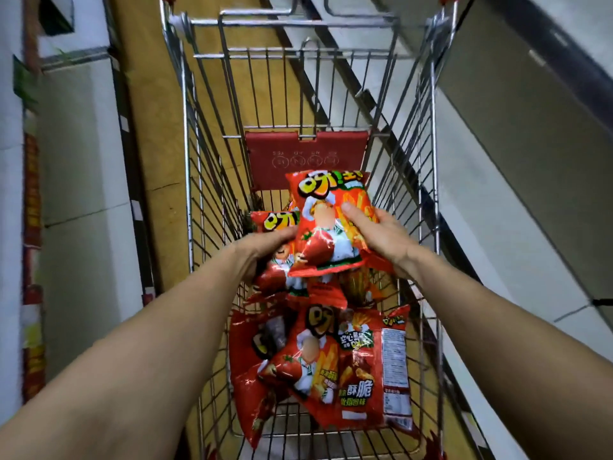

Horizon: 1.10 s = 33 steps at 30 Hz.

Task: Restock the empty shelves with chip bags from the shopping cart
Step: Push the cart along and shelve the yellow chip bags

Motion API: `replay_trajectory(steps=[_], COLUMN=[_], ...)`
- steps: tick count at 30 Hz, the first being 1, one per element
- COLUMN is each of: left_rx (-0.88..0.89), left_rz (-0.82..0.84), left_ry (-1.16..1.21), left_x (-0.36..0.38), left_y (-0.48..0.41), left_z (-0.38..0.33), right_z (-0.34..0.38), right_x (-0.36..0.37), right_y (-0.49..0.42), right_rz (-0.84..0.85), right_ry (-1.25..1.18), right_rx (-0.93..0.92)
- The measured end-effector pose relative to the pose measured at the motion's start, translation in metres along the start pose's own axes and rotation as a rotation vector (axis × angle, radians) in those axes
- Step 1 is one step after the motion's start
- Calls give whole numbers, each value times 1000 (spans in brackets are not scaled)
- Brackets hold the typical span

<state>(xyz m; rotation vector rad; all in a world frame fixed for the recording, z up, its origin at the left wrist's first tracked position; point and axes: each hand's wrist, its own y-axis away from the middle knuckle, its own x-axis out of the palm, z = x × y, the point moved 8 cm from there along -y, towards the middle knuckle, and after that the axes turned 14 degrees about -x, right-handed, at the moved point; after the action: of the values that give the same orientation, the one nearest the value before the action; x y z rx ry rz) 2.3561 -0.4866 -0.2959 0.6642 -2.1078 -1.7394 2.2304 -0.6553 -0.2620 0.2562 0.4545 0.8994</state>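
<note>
Shopping cart (186,161) walls tight at 9 and 3, open above. My right hand (374,234) pinches a glossy red chip bag (326,234); left hand (263,252) grip hidden beneath, can't tell.

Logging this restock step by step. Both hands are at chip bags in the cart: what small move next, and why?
Probably lift both hands clear of the cart. The right hand grips the top bag, thumb across its front; the left hand is on a second bag, fingers hidden; both are inside its wire walls, and the shelves look bare.
</note>
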Motion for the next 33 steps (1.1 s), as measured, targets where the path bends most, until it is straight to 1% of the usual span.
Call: replay_trajectory(steps=[1, 3, 7, 8, 9, 10, 13, 16, 21, 25, 29, 33], left_rx=[55, 249, 587, 620, 685, 702, 842, 993, 1117, 1207, 1294, 1335], left_rz=[-25, -83, -209, -223, -218, -203, -164, -175, -102, -78, -9, 43], left_ry=[54, 170, 285, 297, 295, 298, 283, 273, 244, 206, 149, 75], left_x=[2, 5, 17, 18, 30, 35, 58, 83, 113, 134, 166, 196], left_y=[12, 45, 133, 140, 177, 188, 251, 318, 396, 445, 484, 506], left_z=[-8, -30, -74, -77, -93, -100, -131, -156, -185, -207, -225, -251], right_z=[13, 53, 138, 147, 179, 192, 247, 291, 349, 382, 400, 405], right_x=[-7, -23, -70, -72, -98, -104, -152, -196, -251, -285, -317, -350], right_y=[1, 11, 36, 37, 54, 60, 92, 128, 179, 213, 241, 260], right_rz=[1, -4, -91, -97, -109, -90, -169, -255, -350, -416, -469, -583], right_ry=[-4, -2, 23, 21, 19, 26, 58, 63, 107, 108, 84, 96], right_rx=[-44, -153, -393, -420, -502, -527, -652, -744, -881, -972, -1004, -1000])
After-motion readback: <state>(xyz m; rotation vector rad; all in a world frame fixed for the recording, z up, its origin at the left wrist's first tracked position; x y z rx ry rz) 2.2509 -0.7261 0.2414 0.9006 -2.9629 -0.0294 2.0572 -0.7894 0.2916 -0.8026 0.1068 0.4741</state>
